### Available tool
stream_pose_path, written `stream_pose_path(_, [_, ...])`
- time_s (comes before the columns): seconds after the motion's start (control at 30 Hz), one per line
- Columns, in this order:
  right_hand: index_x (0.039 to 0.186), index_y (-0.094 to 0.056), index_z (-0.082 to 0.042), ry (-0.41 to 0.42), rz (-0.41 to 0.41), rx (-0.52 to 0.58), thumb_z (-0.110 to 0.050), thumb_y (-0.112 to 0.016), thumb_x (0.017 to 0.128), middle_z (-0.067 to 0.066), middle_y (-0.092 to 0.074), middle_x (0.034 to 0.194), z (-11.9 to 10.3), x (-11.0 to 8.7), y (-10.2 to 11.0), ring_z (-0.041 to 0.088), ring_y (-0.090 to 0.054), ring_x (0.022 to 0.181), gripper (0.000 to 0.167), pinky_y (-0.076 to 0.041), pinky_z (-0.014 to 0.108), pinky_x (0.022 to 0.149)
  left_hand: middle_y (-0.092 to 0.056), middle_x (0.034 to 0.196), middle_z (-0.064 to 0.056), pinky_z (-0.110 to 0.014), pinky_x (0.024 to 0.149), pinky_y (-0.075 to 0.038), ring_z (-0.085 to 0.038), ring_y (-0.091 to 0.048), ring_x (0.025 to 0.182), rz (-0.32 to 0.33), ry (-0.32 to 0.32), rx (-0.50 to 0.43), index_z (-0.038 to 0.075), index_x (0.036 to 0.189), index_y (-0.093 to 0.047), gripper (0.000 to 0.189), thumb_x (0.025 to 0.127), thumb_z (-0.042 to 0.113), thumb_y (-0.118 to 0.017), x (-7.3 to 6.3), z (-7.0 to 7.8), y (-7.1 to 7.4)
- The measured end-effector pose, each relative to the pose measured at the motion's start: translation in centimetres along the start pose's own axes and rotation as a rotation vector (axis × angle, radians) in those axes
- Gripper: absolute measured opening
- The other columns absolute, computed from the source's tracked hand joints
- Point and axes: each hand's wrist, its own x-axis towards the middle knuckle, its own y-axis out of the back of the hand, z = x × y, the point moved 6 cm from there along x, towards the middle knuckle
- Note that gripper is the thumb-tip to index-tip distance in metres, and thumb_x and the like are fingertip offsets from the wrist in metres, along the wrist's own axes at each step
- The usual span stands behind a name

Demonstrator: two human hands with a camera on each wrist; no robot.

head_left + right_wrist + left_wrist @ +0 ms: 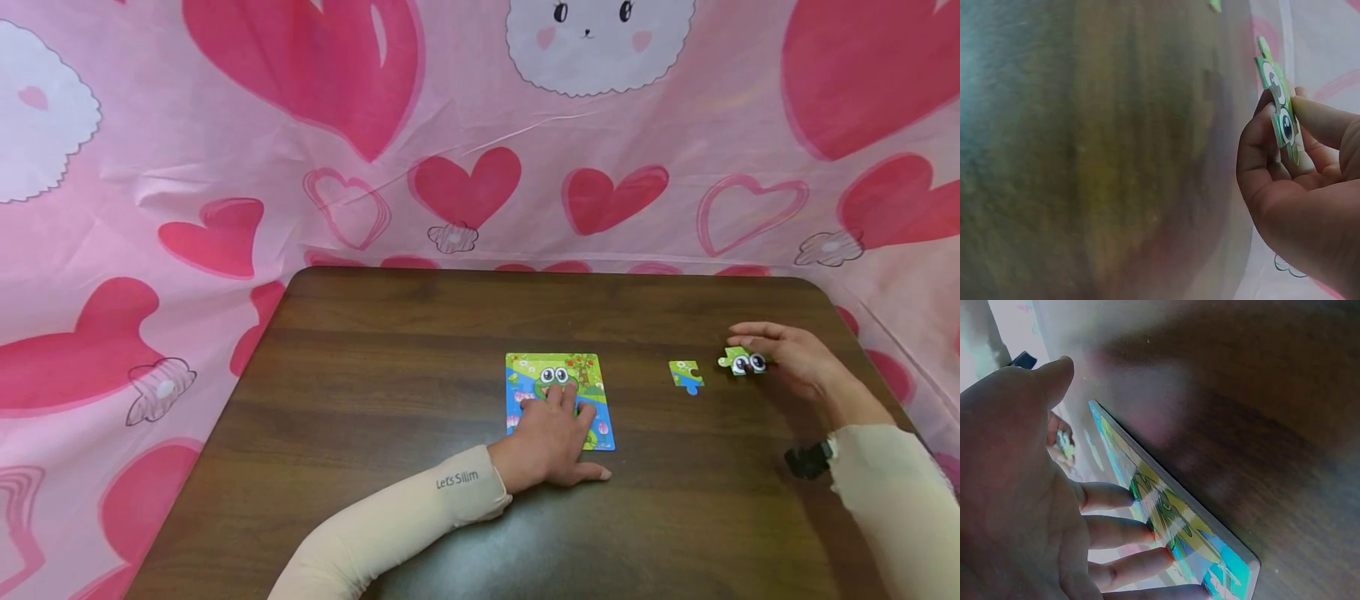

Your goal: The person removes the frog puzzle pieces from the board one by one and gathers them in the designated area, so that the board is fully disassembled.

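Note:
My left hand rests with spread fingers on a square frog puzzle board, covering the frog's lower part. In the left wrist view, the fingertips of my left hand touch the face of the board, and the thumb stands out to the side. Toward the right of the table, my right hand pinches a green puzzle piece printed with two big eyes. The right wrist view shows this piece held between thumb and fingers, above the table.
One loose green and blue puzzle piece lies on the brown wooden table, between the board and my right hand. A black device sits at the right wrist. Pink heart-patterned cloth hangs behind the table.

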Motion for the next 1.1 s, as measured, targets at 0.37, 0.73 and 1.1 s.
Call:
stream_pose_path(0.37, [0.114, -0.068, -0.03, -0.012, 0.022, -0.121, -0.017, -0.048, 0.108, -0.026, -0.072, 0.098, 0.7, 0.2, -0.6, -0.012, -0.058, 0.092, 0.024, -0.046, 0.013, 0.076, -0.033, 0.163, -0.009, -0.048, 0.089, -0.057, -0.026, -0.041, 0.139, -0.004, 0.003, -0.011, 0.028, 0.15, -0.04, 0.089, 0.084, 0.089, -0.038, 0.0, -0.1, 0.0])
stream_pose_path(0.73, [0.123, -0.067, -0.017, -0.066, 0.082, -0.218, -0.036, -0.05, 0.107, -0.029, -0.071, 0.096, 0.5, -0.4, -0.7, -0.014, -0.054, 0.09, 0.03, -0.041, 0.015, 0.077, -0.031, 0.164, -0.008, -0.047, 0.089, -0.057, -0.026, -0.04, 0.14, -0.017, 0.001, -0.006, 0.029, 0.151, -0.038, 0.089, 0.085, 0.089, -0.037, 0.0, -0.1, 0.0])
stream_pose_path(1.1, [0.116, -0.07, -0.021, -0.003, 0.086, -0.174, -0.034, -0.047, 0.108, -0.028, -0.071, 0.095, -0.4, -0.5, -0.6, -0.014, -0.062, 0.09, 0.028, -0.047, 0.011, 0.077, -0.031, 0.165, -0.008, -0.048, 0.09, -0.057, -0.026, -0.04, 0.141, -0.028, 0.001, 0.001, 0.029, 0.152, -0.037, 0.09, 0.085, 0.089, -0.036, 0.0, -0.1, 0.0])
